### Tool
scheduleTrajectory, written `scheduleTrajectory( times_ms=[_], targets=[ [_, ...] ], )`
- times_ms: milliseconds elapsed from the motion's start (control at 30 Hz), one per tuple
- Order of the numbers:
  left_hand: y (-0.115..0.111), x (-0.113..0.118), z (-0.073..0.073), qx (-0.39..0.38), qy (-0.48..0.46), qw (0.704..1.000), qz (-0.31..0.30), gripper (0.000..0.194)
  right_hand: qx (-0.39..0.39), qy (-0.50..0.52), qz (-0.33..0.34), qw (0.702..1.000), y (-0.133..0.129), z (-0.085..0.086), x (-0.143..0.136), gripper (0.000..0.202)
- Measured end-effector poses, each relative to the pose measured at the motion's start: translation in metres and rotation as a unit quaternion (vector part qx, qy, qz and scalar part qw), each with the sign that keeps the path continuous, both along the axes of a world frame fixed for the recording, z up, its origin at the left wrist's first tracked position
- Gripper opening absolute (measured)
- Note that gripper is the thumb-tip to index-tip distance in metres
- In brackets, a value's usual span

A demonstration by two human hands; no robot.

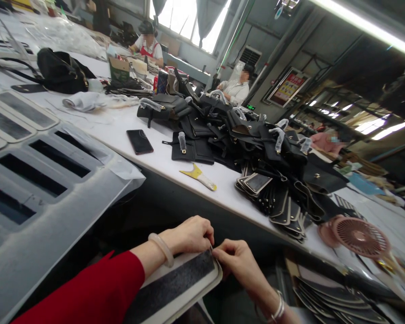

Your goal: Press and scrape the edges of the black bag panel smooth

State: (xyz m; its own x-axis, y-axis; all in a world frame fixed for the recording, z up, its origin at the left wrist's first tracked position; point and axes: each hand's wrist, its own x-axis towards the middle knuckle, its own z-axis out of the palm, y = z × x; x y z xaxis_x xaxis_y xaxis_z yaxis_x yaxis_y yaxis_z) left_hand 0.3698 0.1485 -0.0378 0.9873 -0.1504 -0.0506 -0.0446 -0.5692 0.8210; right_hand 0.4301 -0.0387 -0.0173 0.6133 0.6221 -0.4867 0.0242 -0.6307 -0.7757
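Low in front of me lies a flat rounded panel (pixel 178 283), with a cream border around a dark, speckled middle strip. At its far right end, the curled fingers of my left hand (pixel 192 236) close on the edge. My right hand (pixel 238 261) pinches the same corner, thumb against forefinger, just beside the left fingertips. Any small piece between the fingertips is too hidden to make out. The panel's near end runs out of view beneath my red left sleeve.
Black bags (pixel 243 130) are heaped on the white table (pixel 165 173), near a phone (pixel 140 141), a yellow-and-white tool (pixel 199 176) and stacked dark panels (pixel 283 207). A pink fan (pixel 361 236) stands right. At left is a slotted grey rack (pixel 87 202). Several people sit farther back.
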Motion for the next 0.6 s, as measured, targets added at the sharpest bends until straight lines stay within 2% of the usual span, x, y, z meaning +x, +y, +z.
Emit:
scheduleTrajectory(
  times_ms=[133, 267, 400, 600],
  targets=[
    [0.000, -0.001, 0.000, 0.010, -0.010, 1.000, -0.001, 0.026, 0.010, 0.130, -0.014, 0.991, 0.002, -0.005, 0.006, 0.048],
    [-0.001, -0.003, -0.001, 0.021, -0.030, 0.999, -0.003, 0.025, -0.009, 0.208, 0.040, 0.977, 0.007, 0.006, 0.011, 0.052],
    [-0.002, -0.004, 0.001, 0.028, -0.048, 0.998, -0.010, 0.024, -0.056, 0.224, 0.114, 0.966, 0.015, 0.017, 0.020, 0.046],
    [-0.003, -0.004, 0.006, 0.028, -0.030, 0.999, -0.006, 0.021, -0.120, 0.184, 0.165, 0.962, 0.026, 0.014, 0.028, 0.038]
  ],
)
